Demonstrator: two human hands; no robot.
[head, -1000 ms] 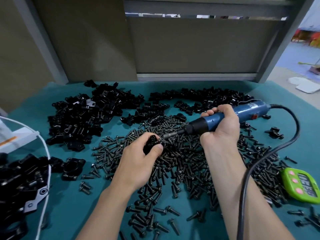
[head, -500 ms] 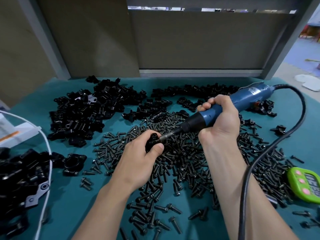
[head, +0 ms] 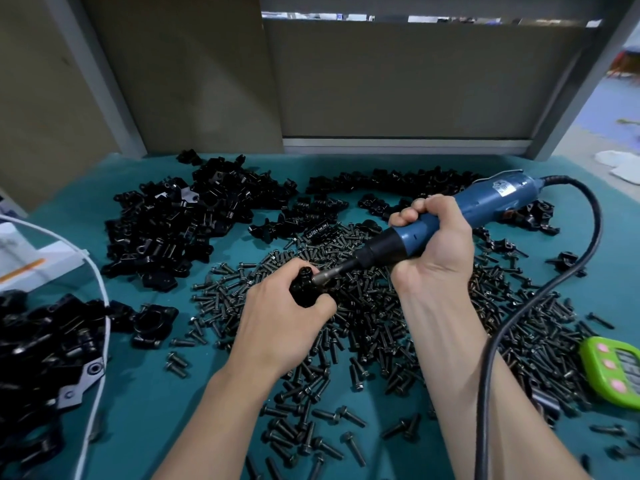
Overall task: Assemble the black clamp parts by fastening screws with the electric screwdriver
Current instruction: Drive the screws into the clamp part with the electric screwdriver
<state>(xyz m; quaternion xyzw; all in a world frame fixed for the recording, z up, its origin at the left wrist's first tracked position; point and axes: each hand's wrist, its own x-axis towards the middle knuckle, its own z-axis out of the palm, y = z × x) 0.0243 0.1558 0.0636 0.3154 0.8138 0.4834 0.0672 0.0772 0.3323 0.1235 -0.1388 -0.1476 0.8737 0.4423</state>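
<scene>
My left hand (head: 280, 327) grips a small black clamp part (head: 304, 287) above the screw pile, fingers curled round it. My right hand (head: 433, 240) is wrapped around the blue electric screwdriver (head: 485, 206), which slants down to the left. Its metal bit (head: 327, 274) touches the top of the clamp part. Several loose black screws (head: 363, 323) cover the teal table (head: 145, 403) under both hands. Whether a screw sits under the bit is hidden.
Heaps of black clamp parts (head: 180, 216) lie at the back left and along the back. More parts fill a bag (head: 41, 348) at the left edge beside a white cable (head: 100, 296). The screwdriver's black cord (head: 502, 327) loops down the right. A green timer (head: 613, 372) sits far right.
The screwdriver's rear end has swung up and away from me, so the tool slants more steeply toward the clamp part. My left hand still holds the part in the same spot.
</scene>
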